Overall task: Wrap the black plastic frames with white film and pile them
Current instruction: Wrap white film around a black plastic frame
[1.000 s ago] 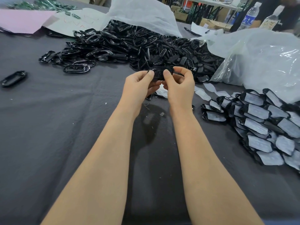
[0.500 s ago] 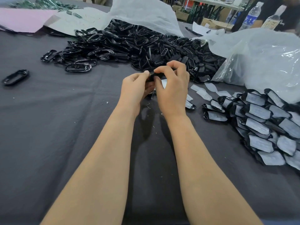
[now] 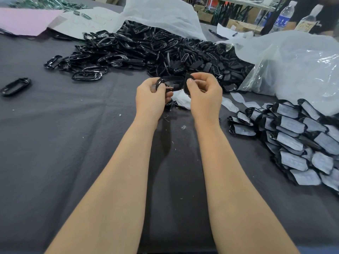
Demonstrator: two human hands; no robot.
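The left hand (image 3: 150, 97) and the right hand (image 3: 203, 94) each pinch one end of a black plastic frame (image 3: 173, 83), held just above the dark table (image 3: 55, 143). The heap of bare frames (image 3: 156, 50) lies at twelve o'clock from the hands. The stack of wrapped frames (image 3: 297, 140) lies at four o'clock, and loose white film (image 3: 181, 100) lies just under the hands.

The tabletop (image 3: 55, 143), covered in dark grey cloth, carries a big heap of bare black frames (image 3: 146, 52) at its far middle. 1 stray frame (image 3: 15, 86) lies apart at the left. A pile of wrapped frames (image 3: 297, 142) sits at the right, with loose white film pieces (image 3: 229, 105) near it. A crumpled clear plastic bag (image 3: 293, 66) lies behind that pile, and a pink sheet (image 3: 23, 21) lies at the far left.
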